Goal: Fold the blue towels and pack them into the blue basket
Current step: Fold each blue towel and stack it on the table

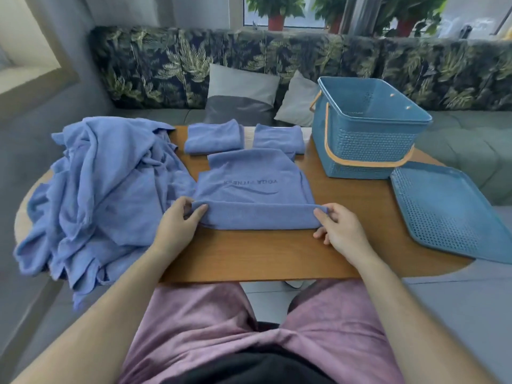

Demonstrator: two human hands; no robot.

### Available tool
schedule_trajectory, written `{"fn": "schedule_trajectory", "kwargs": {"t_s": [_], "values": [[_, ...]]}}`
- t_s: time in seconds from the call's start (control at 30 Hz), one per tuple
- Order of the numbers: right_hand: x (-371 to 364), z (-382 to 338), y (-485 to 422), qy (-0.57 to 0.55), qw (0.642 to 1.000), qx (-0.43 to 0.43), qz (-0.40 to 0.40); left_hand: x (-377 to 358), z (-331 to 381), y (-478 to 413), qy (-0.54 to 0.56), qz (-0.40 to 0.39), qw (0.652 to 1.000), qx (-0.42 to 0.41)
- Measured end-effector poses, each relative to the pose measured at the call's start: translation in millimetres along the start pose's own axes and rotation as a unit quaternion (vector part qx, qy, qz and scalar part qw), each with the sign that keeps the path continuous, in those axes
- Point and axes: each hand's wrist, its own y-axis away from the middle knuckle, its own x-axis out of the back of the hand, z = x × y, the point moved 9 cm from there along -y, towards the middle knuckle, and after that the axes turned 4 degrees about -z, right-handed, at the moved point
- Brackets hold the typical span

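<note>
Left hand (177,220) and right hand (336,225) pinch the ends of the blue microfibre towel's (255,189) near fold; uneven lift between grips risks skewing it.

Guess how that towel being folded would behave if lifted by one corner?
Probably floppy: the towel bends softly where the left hand and right hand pinch its near fold. Likely light, since a mere pinch holds it.

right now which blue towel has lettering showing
The middle towel, held by left hand and right hand, shows lettering. The two folded towels behind it and the crumpled heap show none.
</note>
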Motion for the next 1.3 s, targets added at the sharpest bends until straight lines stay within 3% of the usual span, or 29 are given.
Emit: {"fn": "schedule_trajectory", "kwargs": {"t_s": [0.4, 0.6, 0.67, 0.73, 0.8, 0.87, 0.93, 1.03, 1.2, 1.3], "values": [[2, 4, -1, 0.047, 0.997, 0.029, 0.058, 2, 2, 1, 0.038, 0.026, 0.999, -0.013], [8, 5, 2, 0.028, 0.995, 0.024, 0.09, 3, 2, 7, 0.172, 0.005, 0.985, -0.008], [10, -2, 4, 0.099, 0.987, 0.065, 0.104, 1, 7, 9, 0.191, -0.018, 0.981, -0.018], [5, -23, 10, 0.225, 0.954, 0.147, 0.132, 7, 25, 12, 0.065, 0.023, 0.994, -0.087], [-15, -41, 13, 0.293, 0.924, 0.211, 0.122, 1, 57, 17, -0.123, 0.077, 0.974, -0.176], [-50, -38, 9, 0.35, 0.916, 0.194, 0.026, -26, 73, 21, -0.209, 0.036, 0.952, -0.22], [-80, -21, 12, 0.402, 0.9, 0.147, -0.089, -61, 63, 23, -0.259, -0.065, 0.938, -0.221], [-81, -16, 24, 0.405, 0.897, 0.127, -0.122, -71, 47, 25, -0.278, -0.141, 0.93, -0.195], [-59, -53, 43, 0.449, 0.876, 0.169, -0.041, -45, 77, 40, -0.22, -0.065, 0.941, -0.249], [-65, -55, 39, 0.421, 0.885, 0.197, -0.018, -64, 73, 43, -0.243, -0.086, 0.933, -0.251]]}}
